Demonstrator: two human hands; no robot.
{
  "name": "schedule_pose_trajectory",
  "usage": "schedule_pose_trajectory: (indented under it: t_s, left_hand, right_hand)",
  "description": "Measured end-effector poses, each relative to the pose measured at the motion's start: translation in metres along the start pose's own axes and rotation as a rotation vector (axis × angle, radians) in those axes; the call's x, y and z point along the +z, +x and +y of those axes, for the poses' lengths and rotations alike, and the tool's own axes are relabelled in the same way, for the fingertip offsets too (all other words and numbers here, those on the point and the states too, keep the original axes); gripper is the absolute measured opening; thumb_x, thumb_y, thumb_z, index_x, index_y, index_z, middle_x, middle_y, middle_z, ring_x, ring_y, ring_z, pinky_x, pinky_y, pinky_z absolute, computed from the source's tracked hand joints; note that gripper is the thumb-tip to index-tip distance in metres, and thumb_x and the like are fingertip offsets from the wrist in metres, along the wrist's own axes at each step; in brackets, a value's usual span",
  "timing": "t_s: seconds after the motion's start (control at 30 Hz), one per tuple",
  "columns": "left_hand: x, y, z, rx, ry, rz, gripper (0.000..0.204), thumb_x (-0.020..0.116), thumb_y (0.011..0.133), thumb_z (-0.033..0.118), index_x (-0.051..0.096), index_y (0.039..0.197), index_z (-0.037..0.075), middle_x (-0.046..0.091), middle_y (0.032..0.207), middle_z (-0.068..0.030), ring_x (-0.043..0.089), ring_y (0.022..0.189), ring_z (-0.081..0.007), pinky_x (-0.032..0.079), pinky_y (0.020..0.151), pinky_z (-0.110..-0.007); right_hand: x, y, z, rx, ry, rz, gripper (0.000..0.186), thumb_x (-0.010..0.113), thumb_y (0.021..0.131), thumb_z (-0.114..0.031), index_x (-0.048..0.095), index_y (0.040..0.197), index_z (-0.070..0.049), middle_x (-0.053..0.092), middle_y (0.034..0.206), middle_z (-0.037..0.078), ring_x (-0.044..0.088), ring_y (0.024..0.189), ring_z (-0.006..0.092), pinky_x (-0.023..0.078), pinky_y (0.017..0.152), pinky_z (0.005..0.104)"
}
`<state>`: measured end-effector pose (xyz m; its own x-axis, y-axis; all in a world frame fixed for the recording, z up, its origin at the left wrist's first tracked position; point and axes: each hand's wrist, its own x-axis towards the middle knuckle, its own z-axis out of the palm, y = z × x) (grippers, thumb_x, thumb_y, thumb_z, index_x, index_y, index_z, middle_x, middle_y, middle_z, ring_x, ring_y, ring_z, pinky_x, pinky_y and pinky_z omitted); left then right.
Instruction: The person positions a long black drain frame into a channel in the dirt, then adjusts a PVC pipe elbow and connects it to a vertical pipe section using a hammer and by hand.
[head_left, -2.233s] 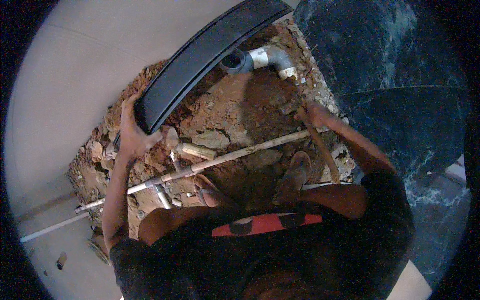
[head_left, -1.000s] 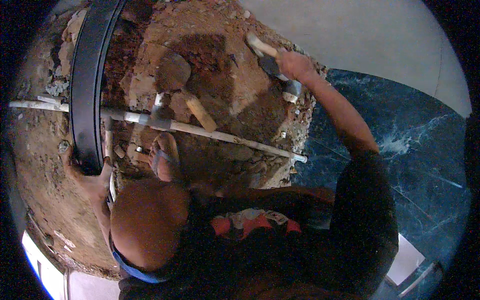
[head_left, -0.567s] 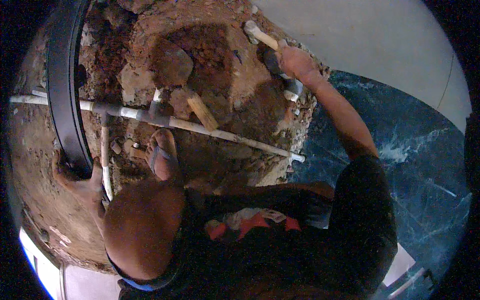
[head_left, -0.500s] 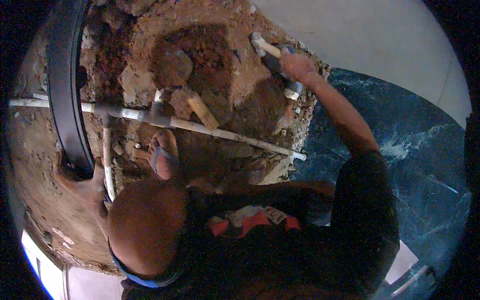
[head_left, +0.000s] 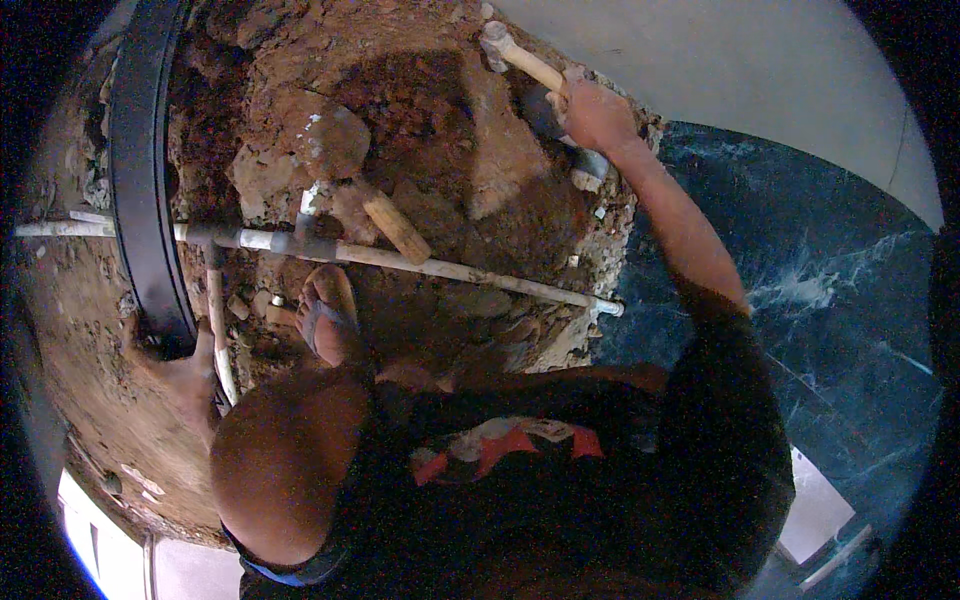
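My left hand (head_left: 182, 375) grips the near end of a long black channel-shaped bar (head_left: 145, 190). The bar runs away from me along the left, crossing over a white pipe (head_left: 470, 275). My right hand (head_left: 600, 118), at the upper right, is closed around the wooden handle of a hammer (head_left: 535, 68). The hammer's head is raised and points away to the left. Below that hand, a dark cylindrical piece with a pale end (head_left: 588, 170) lies at the edge of the dug soil. A wooden-handled tool with a rounded, dirt-covered head (head_left: 340, 145) rests on the soil between my hands.
Pipe joints and a short upright stub (head_left: 310, 200) stick out of the rough earth. A branch pipe (head_left: 216, 320) runs toward my knee. My sandalled foot (head_left: 328, 315) stands beside the pipe. Dark marbled flooring (head_left: 780, 270) borders the soil at right, below a pale wall (head_left: 760, 60).
The hammer has moved up and farther away in my right hand. The black bar has shifted slightly right, with my left hand still on its end.
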<state>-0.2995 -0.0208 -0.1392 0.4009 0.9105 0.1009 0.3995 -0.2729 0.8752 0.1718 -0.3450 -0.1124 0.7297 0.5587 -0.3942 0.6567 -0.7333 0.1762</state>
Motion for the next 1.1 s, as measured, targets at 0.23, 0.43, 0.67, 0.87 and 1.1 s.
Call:
schedule_pose_trajectory:
  t_s: [0.23,0.43,0.67,0.87,1.1]
  left_hand:
    - [0.001,0.002,-0.003,0.028,0.024,0.000,0.082,0.079,0.067,0.009,0.032,0.134,0.005,0.043,0.129,-0.0172,0.045,0.118,-0.0289,0.038,0.101,-0.041]
    - [0.003,0.001,-0.004,0.055,0.039,-0.008,0.081,0.079,0.069,0.010,0.032,0.134,0.004,0.044,0.129,-0.0175,0.046,0.117,-0.0290,0.038,0.101,-0.041]
    - [0.017,0.003,-0.002,0.228,0.238,0.001,0.079,0.079,0.071,0.012,0.033,0.134,0.004,0.044,0.128,-0.0179,0.046,0.117,-0.0290,0.038,0.101,-0.041]
    - [0.101,0.018,0.095,0.340,0.080,-0.316,0.068,0.077,0.075,0.019,0.041,0.130,0.002,0.048,0.126,-0.0191,0.049,0.113,-0.0318,0.038,0.100,-0.041]
    - [0.298,0.040,0.189,0.833,0.045,-0.958,0.049,0.066,0.083,0.030,0.053,0.119,0.000,0.056,0.117,-0.0217,0.052,0.113,-0.0359,0.043,0.095,-0.041]
  right_hand:
    - [-0.006,-0.007,0.029,0.059,0.050,-0.038,0.035,0.054,0.089,-0.038,0.050,0.107,-0.007,0.063,0.093,0.021,0.060,0.087,0.0418,0.047,0.074,0.0522]
    - [0.001,-0.012,0.047,0.077,0.033,-0.053,0.042,0.053,0.090,-0.041,0.051,0.115,-0.007,0.063,0.095,0.021,0.060,0.088,0.0410,0.047,0.077,0.0512]
    - [-0.018,-0.021,0.044,0.066,0.047,-0.062,0.047,0.054,0.089,-0.042,0.049,0.124,-0.010,0.063,0.101,0.020,0.061,0.091,0.0399,0.047,0.080,0.0498]
    - [-0.019,-0.035,0.062,0.126,0.101,-0.055,0.046,0.055,0.089,-0.041,0.050,0.124,-0.012,0.063,0.102,0.020,0.061,0.092,0.0393,0.048,0.081,0.0495]
    - [-0.015,-0.073,0.106,0.208,0.146,-0.019,0.044,0.059,0.087,-0.035,0.051,0.121,-0.009,0.063,0.103,0.021,0.060,0.094,0.0392,0.048,0.080,0.0491]
